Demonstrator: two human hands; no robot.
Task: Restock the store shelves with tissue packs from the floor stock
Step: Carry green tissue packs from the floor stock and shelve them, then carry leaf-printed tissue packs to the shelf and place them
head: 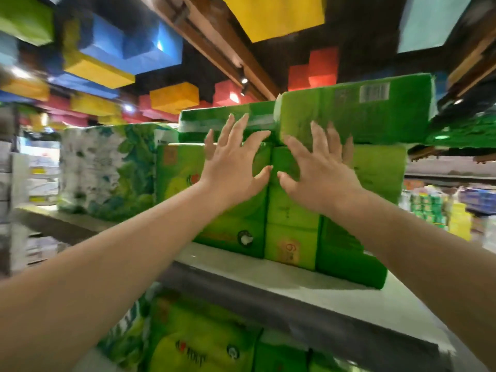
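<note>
- Left hand (pixel 236 167) and right hand (pixel 319 167), fingers spread flat, press the green packs (pixel 292 205) at frame centre.
- Push evenly; steady the overhanging top pack (pixel 354 114) on the shelf (pixel 335 294).

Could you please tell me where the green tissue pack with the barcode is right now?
In the head view it lies upper right, the green tissue pack with the barcode atop the upright green packs on the shelf, just above the right hand.

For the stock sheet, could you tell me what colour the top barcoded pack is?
Green, seen in the head view: top barcoded pack.
</note>
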